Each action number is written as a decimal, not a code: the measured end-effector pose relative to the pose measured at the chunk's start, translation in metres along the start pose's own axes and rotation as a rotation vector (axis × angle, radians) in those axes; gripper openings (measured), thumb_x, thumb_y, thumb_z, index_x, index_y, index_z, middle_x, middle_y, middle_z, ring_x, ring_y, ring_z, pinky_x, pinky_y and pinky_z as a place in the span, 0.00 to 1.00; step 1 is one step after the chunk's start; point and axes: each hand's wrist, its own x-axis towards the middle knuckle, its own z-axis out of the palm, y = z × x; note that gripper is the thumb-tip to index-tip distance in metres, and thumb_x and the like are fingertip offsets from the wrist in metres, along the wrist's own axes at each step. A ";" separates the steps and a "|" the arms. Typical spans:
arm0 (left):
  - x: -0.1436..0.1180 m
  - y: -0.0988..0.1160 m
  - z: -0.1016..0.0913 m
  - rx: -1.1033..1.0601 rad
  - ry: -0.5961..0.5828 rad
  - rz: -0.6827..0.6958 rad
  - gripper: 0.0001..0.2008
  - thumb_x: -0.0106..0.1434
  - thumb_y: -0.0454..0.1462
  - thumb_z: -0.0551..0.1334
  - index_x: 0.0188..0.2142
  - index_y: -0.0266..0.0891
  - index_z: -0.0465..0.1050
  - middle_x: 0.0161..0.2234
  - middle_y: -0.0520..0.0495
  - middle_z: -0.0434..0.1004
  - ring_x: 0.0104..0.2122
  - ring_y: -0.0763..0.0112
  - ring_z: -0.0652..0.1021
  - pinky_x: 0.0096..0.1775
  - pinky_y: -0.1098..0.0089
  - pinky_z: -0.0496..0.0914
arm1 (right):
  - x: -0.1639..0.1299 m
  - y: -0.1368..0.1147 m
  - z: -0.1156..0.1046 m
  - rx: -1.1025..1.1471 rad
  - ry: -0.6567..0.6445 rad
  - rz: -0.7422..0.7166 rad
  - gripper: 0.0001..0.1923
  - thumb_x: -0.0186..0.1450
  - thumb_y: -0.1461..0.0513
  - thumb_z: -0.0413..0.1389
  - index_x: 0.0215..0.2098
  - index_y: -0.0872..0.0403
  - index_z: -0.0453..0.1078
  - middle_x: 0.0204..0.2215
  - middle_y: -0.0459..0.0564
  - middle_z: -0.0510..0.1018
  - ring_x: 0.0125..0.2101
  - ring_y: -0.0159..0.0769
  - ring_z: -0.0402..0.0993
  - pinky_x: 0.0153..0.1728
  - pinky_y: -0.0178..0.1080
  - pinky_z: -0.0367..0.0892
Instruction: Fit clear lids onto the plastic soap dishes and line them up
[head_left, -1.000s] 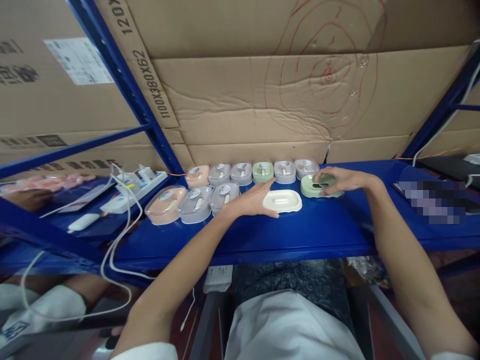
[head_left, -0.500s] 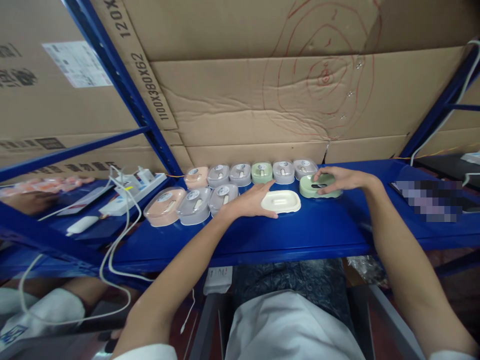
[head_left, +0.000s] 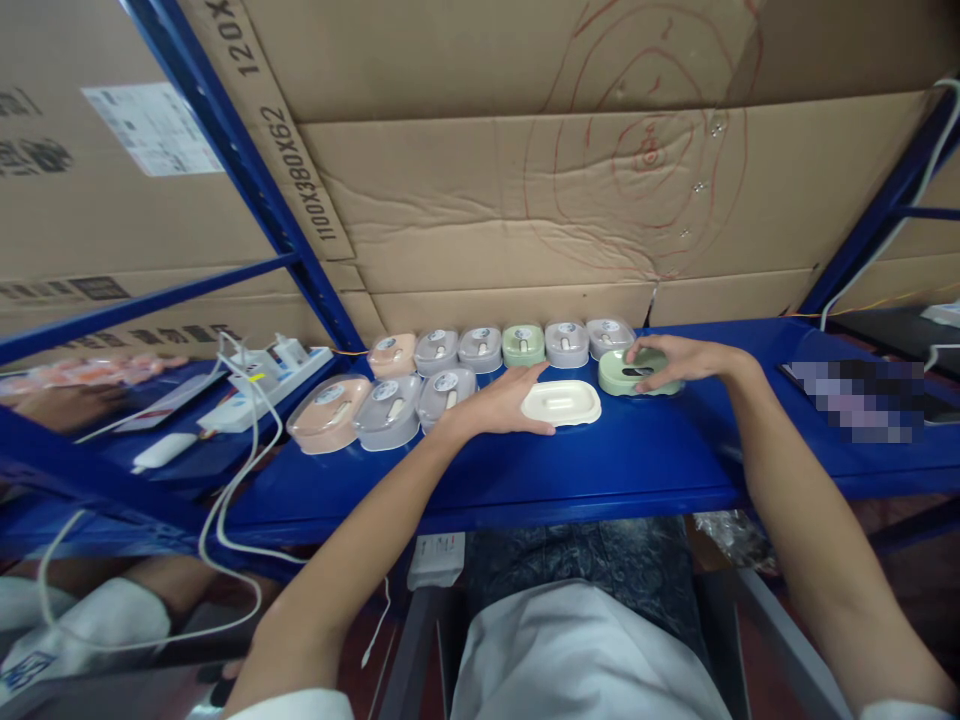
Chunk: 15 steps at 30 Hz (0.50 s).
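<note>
My left hand is curved around the left end of a cream oval tray, thumb along its near edge and fingers along the far side. The tray lies on the blue shelf and has a raised oblong in its middle. From above, my right hand grips a light green oval box with a dark oblong opening on top. The box rests on the shelf to the right of the tray.
Behind and left of my hands stand several clear-lidded boxes in peach, grey and green. Further left are a power strip, white cables and a co-worker's hand. A pixelated flat object lies right. Cardboard backs the shelf.
My hands, the cream tray and the green box hold their places. At the far left, the co-worker's hand has shifted slightly to the right.
</note>
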 end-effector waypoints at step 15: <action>0.000 0.002 0.001 0.008 0.003 -0.007 0.60 0.58 0.58 0.73 0.78 0.36 0.48 0.77 0.28 0.56 0.74 0.38 0.64 0.72 0.45 0.60 | 0.001 0.005 0.002 0.003 0.021 -0.007 0.33 0.52 0.44 0.73 0.51 0.47 0.73 0.47 0.52 0.80 0.48 0.57 0.78 0.48 0.54 0.75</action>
